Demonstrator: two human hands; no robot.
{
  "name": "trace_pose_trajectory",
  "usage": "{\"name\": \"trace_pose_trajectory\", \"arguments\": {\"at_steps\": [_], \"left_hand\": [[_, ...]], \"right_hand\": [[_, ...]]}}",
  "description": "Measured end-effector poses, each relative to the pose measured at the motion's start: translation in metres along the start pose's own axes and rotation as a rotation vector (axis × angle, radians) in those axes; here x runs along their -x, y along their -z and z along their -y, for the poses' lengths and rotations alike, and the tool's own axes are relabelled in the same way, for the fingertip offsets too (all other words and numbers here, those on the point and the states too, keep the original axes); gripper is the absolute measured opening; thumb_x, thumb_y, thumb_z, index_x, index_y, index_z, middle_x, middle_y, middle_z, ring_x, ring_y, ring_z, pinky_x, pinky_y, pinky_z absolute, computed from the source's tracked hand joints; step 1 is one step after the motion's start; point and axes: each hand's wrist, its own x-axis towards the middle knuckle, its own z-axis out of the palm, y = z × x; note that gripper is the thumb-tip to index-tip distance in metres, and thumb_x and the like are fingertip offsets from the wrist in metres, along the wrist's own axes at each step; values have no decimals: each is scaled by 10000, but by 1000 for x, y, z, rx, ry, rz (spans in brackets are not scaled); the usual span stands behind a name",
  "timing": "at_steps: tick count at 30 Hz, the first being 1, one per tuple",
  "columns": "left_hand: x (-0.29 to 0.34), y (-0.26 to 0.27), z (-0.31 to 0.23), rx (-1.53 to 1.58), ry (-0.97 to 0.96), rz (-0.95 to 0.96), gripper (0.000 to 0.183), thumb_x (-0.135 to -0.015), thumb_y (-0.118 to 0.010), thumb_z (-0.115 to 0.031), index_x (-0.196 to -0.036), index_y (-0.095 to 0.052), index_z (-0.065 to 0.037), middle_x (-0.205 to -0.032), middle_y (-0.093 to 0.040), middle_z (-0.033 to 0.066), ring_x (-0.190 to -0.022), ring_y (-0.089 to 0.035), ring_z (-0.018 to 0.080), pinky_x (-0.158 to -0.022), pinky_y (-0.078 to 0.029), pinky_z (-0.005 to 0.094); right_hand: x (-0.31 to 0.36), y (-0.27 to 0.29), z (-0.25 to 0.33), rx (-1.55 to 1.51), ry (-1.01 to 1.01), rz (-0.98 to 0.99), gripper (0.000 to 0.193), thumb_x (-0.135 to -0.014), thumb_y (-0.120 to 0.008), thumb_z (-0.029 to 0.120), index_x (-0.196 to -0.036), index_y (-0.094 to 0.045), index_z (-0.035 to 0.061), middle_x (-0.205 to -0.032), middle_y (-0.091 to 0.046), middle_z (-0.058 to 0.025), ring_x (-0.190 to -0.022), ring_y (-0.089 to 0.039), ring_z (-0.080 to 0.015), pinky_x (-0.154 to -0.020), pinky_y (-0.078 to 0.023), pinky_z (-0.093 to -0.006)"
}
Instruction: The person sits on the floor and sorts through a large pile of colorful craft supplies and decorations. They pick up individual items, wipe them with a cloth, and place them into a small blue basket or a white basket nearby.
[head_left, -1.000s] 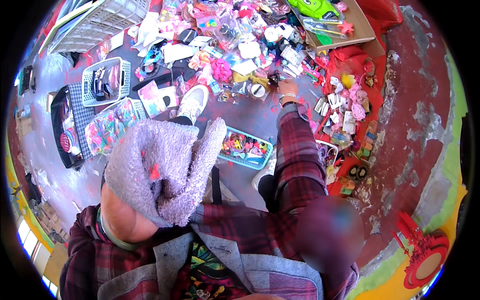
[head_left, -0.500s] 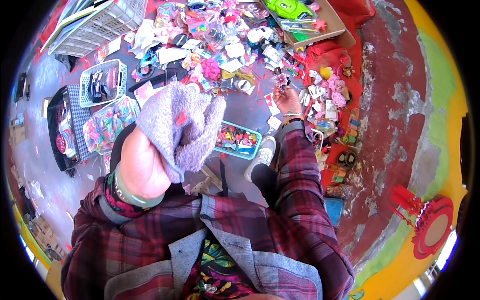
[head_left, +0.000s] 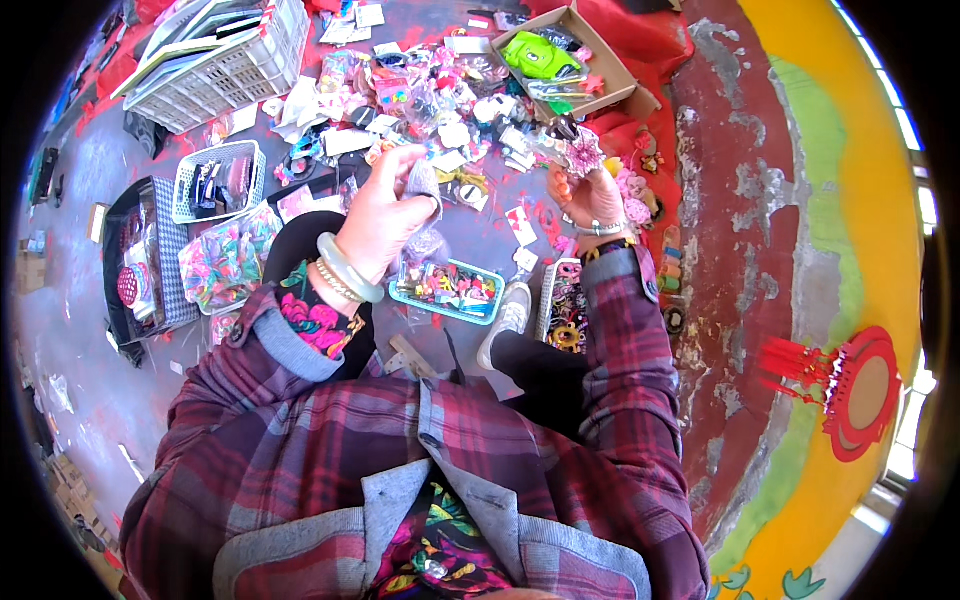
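My left hand is closed on a bunched grey cloth, which shows past the thumb and fingers. To the right, my right hand holds up a pink flower-shaped hair ornament with a dark part beside it. Its fingers are bent round the lower side of the ornament. A teal-rimmed tray of small colourful pieces sits below and between my hands. Next to my right forearm stands a narrow white basket with dark and yellow bits in it.
A heap of packaged trinkets spreads ahead. Beyond it is a cardboard box holding green items. At left stand a white crate, a small white basket and a black checked box. My shoe is beside the tray.
My left hand has gone forward and right, and the cloth is now bunched smaller. My right hand has raised the flower ornament closer. The narrow white basket has come into sight.
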Motion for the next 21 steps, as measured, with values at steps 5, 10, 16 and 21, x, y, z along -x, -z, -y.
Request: {"name": "trace_pose_trajectory", "arguments": {"at_steps": [5, 10, 16, 21], "left_hand": [[-8, -10, -22, -145, -296, 191, 268, -791, -511, -67, -1051, -476, -12, -949, -507, 35, -830, -469, 68, -725, -390, 215], [-14, -42, -27, -111, -159, 488, 213, -806, -555, -176, -949, -529, -22, -830, -533, -7, -707, -463, 34, -610, -390, 186], [-18, -49, -3, -112, -148, 462, 137, -807, -546, -163, -806, -569, -27, -700, -504, -36, -639, -426, 22, -540, -348, 178], [-29, -38, -3, 298, 233, 437, 166, -831, -499, -152, -909, -547, -13, -775, -561, 22, -686, -525, 84, -611, -421, 205]], "right_hand": [[51, -62, -10, 101, 28, -109, 298, -789, -522, 258, -886, -510, -23, -636, -546, -96, -514, -513, -163, -463, -404, -240], [74, -76, -40, -8, 58, -64, 438, -716, -616, 303, -994, -495, -14, -743, -574, -103, -629, -547, -172, -581, -439, -259], [76, -71, -44, 53, 35, -233, 403, -721, -617, 241, -1008, -491, -13, -809, -582, -128, -672, -570, -195, -625, -473, -300], [69, -61, -43, -31, 88, -245, 443, -715, -600, 245, -1049, -453, -6, -826, -569, -143, -657, -553, -189, -565, -439, -256]]}}
